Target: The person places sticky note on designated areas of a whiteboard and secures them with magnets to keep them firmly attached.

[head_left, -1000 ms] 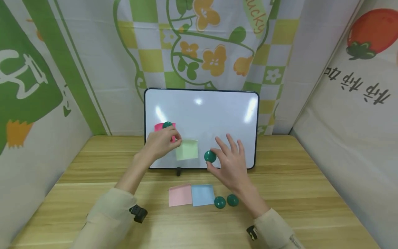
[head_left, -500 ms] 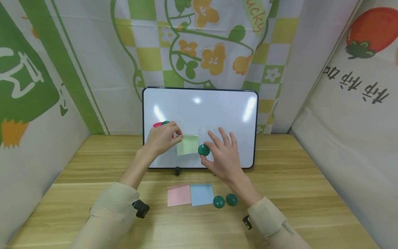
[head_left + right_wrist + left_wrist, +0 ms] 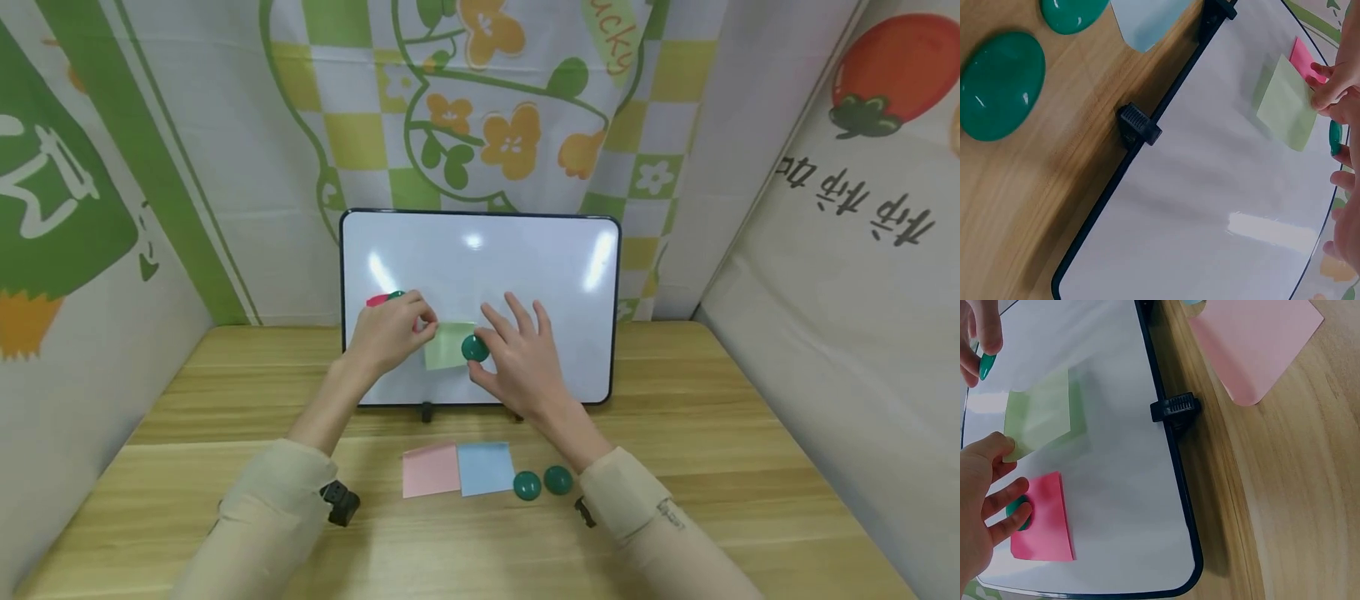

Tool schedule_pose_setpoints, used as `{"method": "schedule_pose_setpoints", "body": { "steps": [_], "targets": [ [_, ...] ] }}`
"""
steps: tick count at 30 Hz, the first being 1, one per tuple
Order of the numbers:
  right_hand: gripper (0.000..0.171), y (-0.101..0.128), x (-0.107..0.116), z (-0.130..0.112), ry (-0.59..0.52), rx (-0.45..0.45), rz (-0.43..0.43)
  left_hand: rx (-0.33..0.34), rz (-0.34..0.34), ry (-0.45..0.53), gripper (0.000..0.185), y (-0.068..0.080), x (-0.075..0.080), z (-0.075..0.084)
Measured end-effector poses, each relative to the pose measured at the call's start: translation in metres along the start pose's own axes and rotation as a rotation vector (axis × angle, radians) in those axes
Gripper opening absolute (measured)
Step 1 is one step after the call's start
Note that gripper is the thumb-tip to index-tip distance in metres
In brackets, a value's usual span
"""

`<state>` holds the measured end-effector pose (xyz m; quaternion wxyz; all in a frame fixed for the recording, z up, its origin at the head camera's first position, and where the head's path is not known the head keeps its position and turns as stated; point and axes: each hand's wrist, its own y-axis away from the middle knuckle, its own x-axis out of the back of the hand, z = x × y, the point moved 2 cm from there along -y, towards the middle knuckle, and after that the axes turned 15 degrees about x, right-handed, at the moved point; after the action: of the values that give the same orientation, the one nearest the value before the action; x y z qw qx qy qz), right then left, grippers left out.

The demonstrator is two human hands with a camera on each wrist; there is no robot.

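My left hand (image 3: 390, 333) pinches a light green sticky note (image 3: 1041, 415) by a corner, holding it against or just off the whiteboard (image 3: 540, 267). Beside that hand, a bright pink sticky note (image 3: 1047, 519) is on the board under a round green magnet (image 3: 1019, 512); the left hand's other fingers overlap that magnet in the left wrist view. My right hand (image 3: 521, 358) holds another green magnet (image 3: 475, 348) between thumb and index finger, its other fingers spread. In the head view this magnet overlaps the right side of the green note.
On the wooden table (image 3: 675, 500) before the board lie a pale pink sticky note (image 3: 431, 471), a blue sticky note (image 3: 486, 468) and two green magnets (image 3: 527, 485) to their right. Black clips (image 3: 1138, 125) support the board's lower edge. Printed cloth (image 3: 360, 142) hangs behind.
My right hand has moved left and up with its magnet, from beside the green note to over its right side. The left hand has raised the note slightly, then stayed nearly still.
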<state>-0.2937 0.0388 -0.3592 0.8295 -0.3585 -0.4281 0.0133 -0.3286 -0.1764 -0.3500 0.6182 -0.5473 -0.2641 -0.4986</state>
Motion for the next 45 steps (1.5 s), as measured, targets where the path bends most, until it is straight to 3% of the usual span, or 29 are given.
{"method": "schedule_pose_setpoints", "body": {
  "steps": [16, 28, 37, 45],
  "targets": [
    [0.043, -0.012, -0.013, 0.004, 0.021, -0.002, -0.022, -0.022, 0.036, -0.008, 0.013, -0.007, 0.000, 0.003],
    [0.041, -0.026, -0.020, 0.009, 0.053, -0.009, -0.043, -0.051, 0.104, -0.027, 0.011, -0.014, 0.002, 0.004],
    [0.041, -0.037, -0.031, 0.011, 0.062, -0.056, -0.088, -0.060, 0.121, -0.041, 0.010, -0.015, 0.002, 0.003],
    [0.040, -0.047, -0.033, 0.017, 0.096, -0.054, -0.046, -0.071, 0.143, -0.070, 0.009, -0.021, 0.004, 0.005]
  ]
}}
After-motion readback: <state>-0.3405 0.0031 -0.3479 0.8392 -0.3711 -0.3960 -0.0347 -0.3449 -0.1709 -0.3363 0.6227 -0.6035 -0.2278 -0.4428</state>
